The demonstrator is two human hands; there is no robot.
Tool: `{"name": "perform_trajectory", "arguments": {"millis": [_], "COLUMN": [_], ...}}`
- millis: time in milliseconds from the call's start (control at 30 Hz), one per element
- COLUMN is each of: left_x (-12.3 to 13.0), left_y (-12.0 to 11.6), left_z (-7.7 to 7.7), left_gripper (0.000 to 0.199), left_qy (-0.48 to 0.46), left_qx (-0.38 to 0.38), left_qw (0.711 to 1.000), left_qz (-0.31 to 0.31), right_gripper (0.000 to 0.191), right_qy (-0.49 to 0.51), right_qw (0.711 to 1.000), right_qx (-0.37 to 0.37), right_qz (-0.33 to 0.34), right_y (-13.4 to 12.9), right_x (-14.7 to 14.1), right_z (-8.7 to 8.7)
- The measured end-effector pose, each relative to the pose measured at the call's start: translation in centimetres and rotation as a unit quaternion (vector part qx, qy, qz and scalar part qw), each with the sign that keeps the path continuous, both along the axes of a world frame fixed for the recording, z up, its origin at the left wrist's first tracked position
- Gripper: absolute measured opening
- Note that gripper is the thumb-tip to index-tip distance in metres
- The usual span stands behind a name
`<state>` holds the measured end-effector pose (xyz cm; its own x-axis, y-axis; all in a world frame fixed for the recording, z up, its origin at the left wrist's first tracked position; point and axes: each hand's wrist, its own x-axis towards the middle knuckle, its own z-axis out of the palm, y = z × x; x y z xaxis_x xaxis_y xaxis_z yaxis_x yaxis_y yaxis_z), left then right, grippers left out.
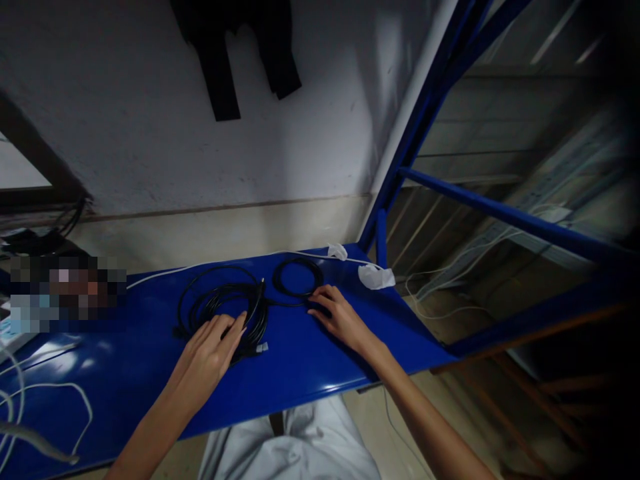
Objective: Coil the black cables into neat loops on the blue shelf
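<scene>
A large coil of black cable [257,328] lies on the blue table, with a thin loop at its upper left and a plug end with a pale tag [263,347] at its lower right. My left hand [213,347] is over this coil, its fingers bent and its thumb and index finger closed on a cable strand. To the right is a smaller black cable loop [295,293], joined to the big coil by a single strand. At its lower right edge, my right hand [337,317] has its fingertips closed round the cable. The palms of both hands are hidden.
Blue table [295,367] stands against the wall. A white cord [165,273] runs along its back to crumpled white wrapping [375,277]. White cables [65,385] and blurred items lie at left. A blue metal frame [480,200] rises at right. Dark clothing [217,60] hangs above.
</scene>
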<state>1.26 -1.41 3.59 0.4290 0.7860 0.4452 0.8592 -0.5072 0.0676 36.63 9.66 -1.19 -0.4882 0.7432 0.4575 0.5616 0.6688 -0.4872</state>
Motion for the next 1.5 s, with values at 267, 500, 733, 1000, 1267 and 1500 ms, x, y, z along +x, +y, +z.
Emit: {"name": "perform_trajectory", "arguments": {"millis": [267, 500, 733, 1000, 1267, 1500], "left_x": [0.6, 4.8, 8.4, 9.2, 8.6, 8.4], "left_y": [1.6, 4.9, 16.6, 26.8, 24.3, 20.5], "left_z": [-1.4, 3.5, 2.6, -1.5, -1.5, 0.2], "left_gripper": [0.035, 0.039, 0.042, 0.03, 0.012, 0.019], "left_qy": [0.035, -0.006, -0.081, -0.17, -0.177, -0.205], "left_qx": [-0.06, -0.078, -0.155, -0.262, -0.291, -0.257], "left_qw": [0.998, 0.997, 0.982, 0.944, 0.935, 0.939], "left_qz": [-0.005, -0.012, -0.075, -0.104, -0.098, -0.099], "right_gripper": [0.024, 0.023, 0.017, 0.014, 0.014, 0.016], "right_qy": [0.075, 0.117, 0.156, 0.216, 0.224, 0.218], "right_qw": [0.996, 0.992, 0.987, 0.974, 0.972, 0.974], "right_qx": [-0.04, -0.051, -0.032, -0.013, -0.015, -0.02], "right_qz": [0.023, 0.012, -0.009, -0.068, -0.069, -0.051], "right_y": [-0.1, -0.2, -0.3, -0.5, -0.7, 0.4], "right_x": [0.1, -0.1, 0.4, 0.6, 0.4, 0.5], "right_z": [-1.3, -0.7, -0.1, 0.2, 0.8, 1.3]}}
